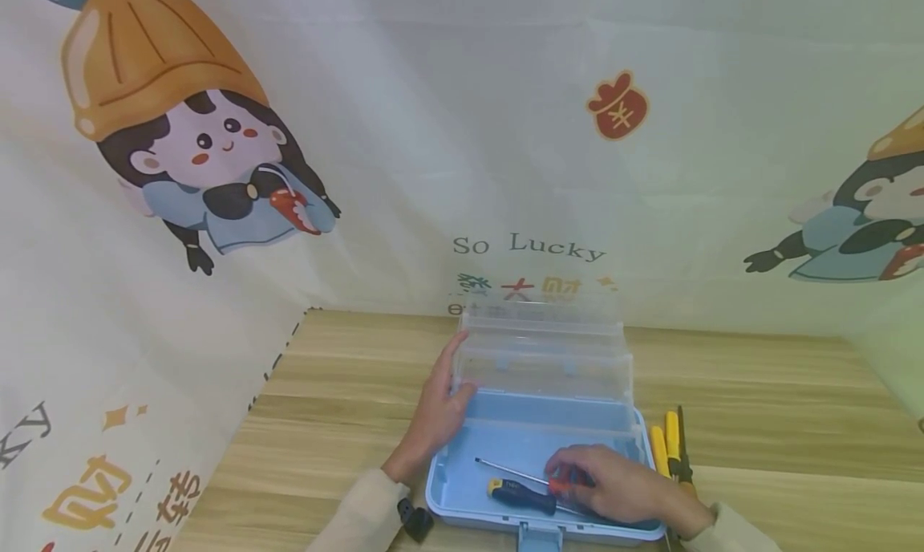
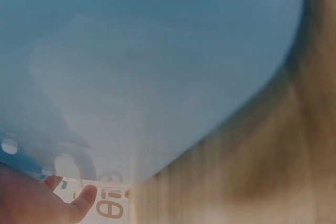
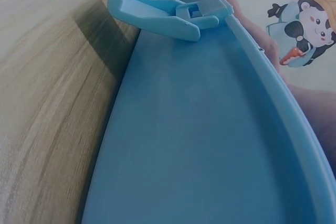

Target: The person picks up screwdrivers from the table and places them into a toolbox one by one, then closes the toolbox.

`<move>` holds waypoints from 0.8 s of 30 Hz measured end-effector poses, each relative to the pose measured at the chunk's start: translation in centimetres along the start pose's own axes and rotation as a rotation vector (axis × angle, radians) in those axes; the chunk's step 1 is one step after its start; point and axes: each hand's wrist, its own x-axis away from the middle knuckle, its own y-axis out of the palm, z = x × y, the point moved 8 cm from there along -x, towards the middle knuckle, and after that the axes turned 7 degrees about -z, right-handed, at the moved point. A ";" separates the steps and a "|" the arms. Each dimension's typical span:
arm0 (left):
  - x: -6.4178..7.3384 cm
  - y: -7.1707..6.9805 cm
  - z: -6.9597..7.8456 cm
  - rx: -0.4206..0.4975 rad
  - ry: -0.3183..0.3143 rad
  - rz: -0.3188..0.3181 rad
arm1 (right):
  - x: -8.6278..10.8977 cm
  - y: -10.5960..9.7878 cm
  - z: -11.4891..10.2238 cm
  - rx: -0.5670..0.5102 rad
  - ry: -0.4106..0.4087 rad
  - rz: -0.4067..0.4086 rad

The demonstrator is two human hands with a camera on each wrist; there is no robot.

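A light blue toolbox (image 1: 447, 488) stands on the table with its clear lid (image 1: 545, 371) raised at the back. My left hand (image 1: 439, 399) holds the lid's left edge, thumb in front and fingers along the side. In the left wrist view its fingertips (image 2: 84, 203) show at the lower left, beyond the box's blue wall (image 2: 157, 77). Inside the box, my right hand (image 1: 606, 480) grips the red handle of a screwdriver (image 1: 512, 471), its shaft pointing left. A second screwdriver (image 1: 523, 496), dark with a yellow end, lies in front of it, its shaft running under the hand.
Yellow-handled tools (image 1: 666, 448) lie on the wooden table (image 1: 787, 424) just right of the box. At the box's front hangs a blue latch (image 1: 540, 537). A small black object (image 1: 415, 520) is at my left sleeve. A printed curtain (image 1: 404, 175) hangs behind the table.
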 end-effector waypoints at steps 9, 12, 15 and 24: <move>0.0 -0.2 0.1 -0.002 -0.004 -0.008 | 0.2 -0.7 -0.1 0.012 -0.001 0.054; 0.0 -0.1 -0.1 -0.005 -0.006 -0.014 | 0.3 -0.8 -0.2 0.006 -0.008 0.066; -0.2 0.0 -1.0 -0.006 -0.003 -0.007 | 0.4 -0.9 -0.3 0.003 -0.015 0.073; 0.0 0.1 -0.2 0.005 0.005 -0.017 | 1.2 -1.1 -1.0 -0.007 -0.045 0.098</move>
